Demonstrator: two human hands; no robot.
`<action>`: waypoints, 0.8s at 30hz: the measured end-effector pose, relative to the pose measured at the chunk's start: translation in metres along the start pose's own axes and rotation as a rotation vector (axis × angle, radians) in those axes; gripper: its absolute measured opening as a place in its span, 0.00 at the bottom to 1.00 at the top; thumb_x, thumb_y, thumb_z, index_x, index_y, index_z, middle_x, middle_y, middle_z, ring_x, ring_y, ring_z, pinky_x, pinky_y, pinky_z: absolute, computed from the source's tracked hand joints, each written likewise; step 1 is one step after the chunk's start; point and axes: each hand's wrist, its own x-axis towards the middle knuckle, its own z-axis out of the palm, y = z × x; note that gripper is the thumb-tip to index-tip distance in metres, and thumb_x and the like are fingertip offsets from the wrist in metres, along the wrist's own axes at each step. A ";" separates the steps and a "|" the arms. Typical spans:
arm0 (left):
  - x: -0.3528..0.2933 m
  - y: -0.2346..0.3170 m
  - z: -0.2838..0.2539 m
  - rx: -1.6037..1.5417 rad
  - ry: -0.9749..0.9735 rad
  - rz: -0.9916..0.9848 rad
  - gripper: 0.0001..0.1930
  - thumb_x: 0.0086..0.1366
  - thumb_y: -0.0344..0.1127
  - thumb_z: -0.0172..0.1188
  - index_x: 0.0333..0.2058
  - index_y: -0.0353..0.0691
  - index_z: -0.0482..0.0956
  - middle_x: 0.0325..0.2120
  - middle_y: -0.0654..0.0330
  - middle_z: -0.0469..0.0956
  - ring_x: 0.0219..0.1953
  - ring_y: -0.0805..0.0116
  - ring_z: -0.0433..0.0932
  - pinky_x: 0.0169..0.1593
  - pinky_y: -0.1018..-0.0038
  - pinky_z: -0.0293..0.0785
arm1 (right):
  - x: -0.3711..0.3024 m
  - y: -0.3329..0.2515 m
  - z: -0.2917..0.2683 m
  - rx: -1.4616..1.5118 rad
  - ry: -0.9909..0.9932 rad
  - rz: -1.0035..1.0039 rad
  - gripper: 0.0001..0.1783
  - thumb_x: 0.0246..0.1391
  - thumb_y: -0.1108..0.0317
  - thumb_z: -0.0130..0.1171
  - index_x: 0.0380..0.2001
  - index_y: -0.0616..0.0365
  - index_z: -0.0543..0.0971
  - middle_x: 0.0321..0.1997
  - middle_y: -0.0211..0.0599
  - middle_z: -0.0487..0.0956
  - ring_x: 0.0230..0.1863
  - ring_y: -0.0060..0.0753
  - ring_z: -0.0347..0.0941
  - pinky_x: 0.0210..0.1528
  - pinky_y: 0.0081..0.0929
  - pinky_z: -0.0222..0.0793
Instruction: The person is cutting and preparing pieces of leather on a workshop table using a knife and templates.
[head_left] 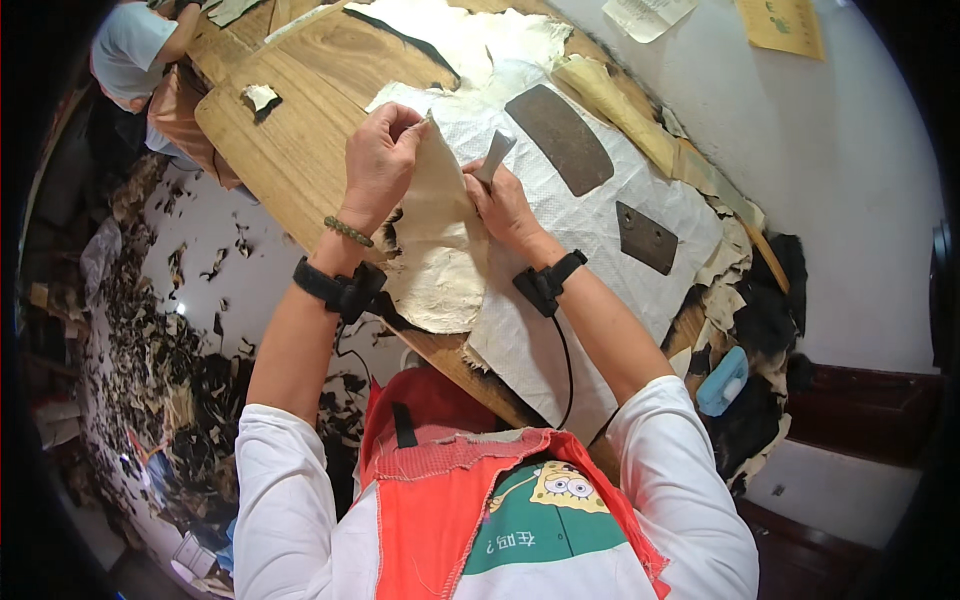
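My left hand (pixel 383 165) pinches the top edge of a cream-coloured piece of hide (pixel 440 265), dark fur showing along its side. The piece hangs raised and slightly curved, its lower end near the table's front edge. In my right hand (pixel 505 208), closed just right of the hide, is a flat silver-grey metal tool (pixel 496 157) that looks like a knife; its lower part is hidden by the fingers. Beyond that hand, a long dark brown curved plate (pixel 562 140) and a smaller dark plate with two holes (pixel 648 238) lie on a white woven sheet (pixel 620 290).
The wooden table (pixel 290 140) carries a small hide scrap (pixel 262 98) and larger pale hides (pixel 450 35) at the back. Dark fur offcuts (pixel 180 420) cover the floor at left. Another person (pixel 135 50) sits at far left. A blue object (pixel 722 382) lies right.
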 end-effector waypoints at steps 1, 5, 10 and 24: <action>0.001 0.003 -0.002 0.046 -0.006 -0.081 0.04 0.63 0.29 0.59 0.34 0.35 0.77 0.26 0.66 0.78 0.27 0.80 0.73 0.31 0.81 0.69 | 0.000 0.001 0.000 0.014 -0.008 0.000 0.07 0.58 0.72 0.54 0.36 0.63 0.78 0.33 0.46 0.78 0.36 0.42 0.77 0.42 0.32 0.71; -0.018 0.013 0.004 0.575 0.254 0.250 0.08 0.60 0.31 0.61 0.35 0.33 0.76 0.27 0.54 0.78 0.32 0.57 0.78 0.41 0.66 0.75 | 0.001 -0.004 -0.011 0.119 -0.014 0.019 0.11 0.60 0.68 0.53 0.37 0.63 0.80 0.34 0.43 0.79 0.37 0.37 0.77 0.42 0.31 0.71; -0.109 0.010 0.027 0.101 -0.505 -0.276 0.16 0.61 0.40 0.61 0.38 0.30 0.75 0.33 0.47 0.80 0.35 0.56 0.80 0.41 0.66 0.75 | -0.023 -0.035 -0.053 0.519 0.174 0.219 0.13 0.62 0.66 0.49 0.39 0.60 0.81 0.38 0.31 0.80 0.39 0.23 0.72 0.45 0.23 0.67; -0.060 0.061 0.114 -0.636 -0.785 -0.647 0.20 0.68 0.43 0.55 0.54 0.39 0.75 0.46 0.59 0.80 0.50 0.71 0.76 0.56 0.71 0.66 | -0.237 -0.185 -0.195 0.724 -0.032 0.097 0.20 0.54 0.60 0.53 0.40 0.65 0.82 0.27 0.30 0.70 0.26 0.21 0.62 0.27 0.21 0.51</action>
